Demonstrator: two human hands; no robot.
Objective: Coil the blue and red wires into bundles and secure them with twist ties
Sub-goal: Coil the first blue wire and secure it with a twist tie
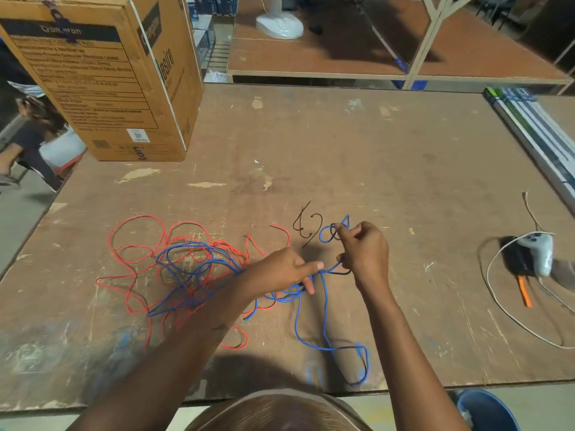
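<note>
Early coiling: the blue wire (325,309) trails loose on the desk (404,169) below both hands. The left hand (281,269) pinches it; the right hand (362,247) grips small loops. Red wire (140,244) lies tangled left. Next, likely feeding slack; twist ties (306,227) wait just beyond.

Scuffed matt wooden table (342,144) — cardboard box (102,76), plastic-sheathed blue wire (325,309)

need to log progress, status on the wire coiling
Right hand pinching blue wire end loop; left hand holding the same wire. Red wire loose, tangled with blue. Black twist ties untouched on table.
</note>
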